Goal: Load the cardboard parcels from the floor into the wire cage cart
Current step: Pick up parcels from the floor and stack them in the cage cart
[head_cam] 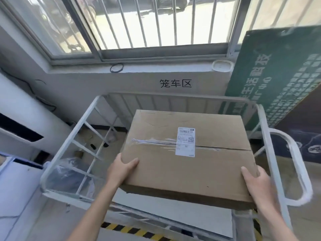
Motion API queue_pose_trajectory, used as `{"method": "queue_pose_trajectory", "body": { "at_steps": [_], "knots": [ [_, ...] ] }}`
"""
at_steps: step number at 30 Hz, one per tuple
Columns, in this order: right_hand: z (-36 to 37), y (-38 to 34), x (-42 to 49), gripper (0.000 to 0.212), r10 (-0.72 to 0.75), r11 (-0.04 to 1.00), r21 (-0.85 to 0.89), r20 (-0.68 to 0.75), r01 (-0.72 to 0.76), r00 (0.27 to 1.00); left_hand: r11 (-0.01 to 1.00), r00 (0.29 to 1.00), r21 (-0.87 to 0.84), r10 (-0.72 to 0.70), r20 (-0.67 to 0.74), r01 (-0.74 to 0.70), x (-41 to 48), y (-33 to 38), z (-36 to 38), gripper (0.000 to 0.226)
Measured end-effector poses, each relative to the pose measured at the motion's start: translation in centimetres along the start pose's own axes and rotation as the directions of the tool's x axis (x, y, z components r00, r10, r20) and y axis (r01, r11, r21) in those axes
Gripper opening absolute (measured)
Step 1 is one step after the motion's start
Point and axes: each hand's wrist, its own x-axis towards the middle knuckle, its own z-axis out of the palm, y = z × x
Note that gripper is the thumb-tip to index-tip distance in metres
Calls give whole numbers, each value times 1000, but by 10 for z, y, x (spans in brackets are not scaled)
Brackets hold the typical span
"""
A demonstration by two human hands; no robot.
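1. Squarely over the open top of the white tubular wire cage cart [69, 133] sits a large flat brown cardboard parcel [182, 171], between the cart's side rails and towards its near-right part; whether its underside rests on anything cannot be told.
2. The left hand [121, 169] grips the parcel's near-left corner, thumb on the top face, the other fingers hidden underneath.
3. The right hand [257, 181] grips the near-right corner the same way, thumb lying on top.
4. A white printed shipping label [185, 141] is stuck across the parcel's centre seam, with clear packing tape [152, 142] running along that seam.
5. Low inside the cart's left part lies a crumpled clear plastic bag [66, 173].
6. Behind the cart's far-right corner leans a green signboard with pale characters [281, 80].
7. Beyond the cart's far rail is a barred window [156, 23].
8. Under the cart's near edge runs a yellow-and-black hazard stripe [132, 231].
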Motion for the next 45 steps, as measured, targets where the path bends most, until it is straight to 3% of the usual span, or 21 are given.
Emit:
{"method": "queue_pose_trajectory", "body": {
  "at_steps": [6,11,18,23,25,27,29,30,31,32,34,35,37,41,45],
  "knots": [
    [79,84,55,60,242,954,-173,-38,-245,969,980,977,162,-141,160,115,94,-47,94,69],
    [147,160,102,57,386,890,-242,-50,-386,921,932,948,346,-201,246,107,180,-98,188,84],
    [216,267,195,55,342,884,-321,-49,-340,938,951,899,292,-216,382,104,280,-172,336,65],
    [267,342,231,64,319,854,-443,34,-272,947,925,853,341,-310,419,168,309,-237,417,64],
    [284,372,232,70,377,815,-501,74,-293,923,910,813,382,-341,472,159,306,-259,435,69],
    [298,398,220,82,492,777,-532,179,-337,852,916,766,390,-317,559,95,295,-280,445,80],
    [309,422,202,93,537,737,-612,272,-287,799,902,738,426,-242,630,-68,275,-302,450,96],
    [313,431,193,97,508,699,-689,288,-193,812,828,753,515,-188,631,-224,263,-311,452,102],
    [318,438,183,100,453,641,-765,311,-62,836,689,766,601,-103,635,-406,249,-319,456,105],
    [322,442,176,103,407,575,-815,360,70,839,545,725,622,-35,688,-563,236,-321,460,106],
    [334,447,165,105,396,516,-825,467,230,791,392,591,537,19,807,-747,219,-322,473,108],
    [340,450,165,105,407,503,-826,486,254,774,344,547,506,29,836,-791,218,-321,480,107],
    [345,449,174,103,418,463,-847,468,260,779,280,540,510,37,841,-813,224,-316,491,104],
    [335,430,228,102,334,449,-849,449,279,829,315,574,527,76,815,-789,254,-294,518,101],
    [327,392,312,99,284,454,-840,453,297,845,282,598,554,97,796,-783,309,-251,555,92]
  ]
}}
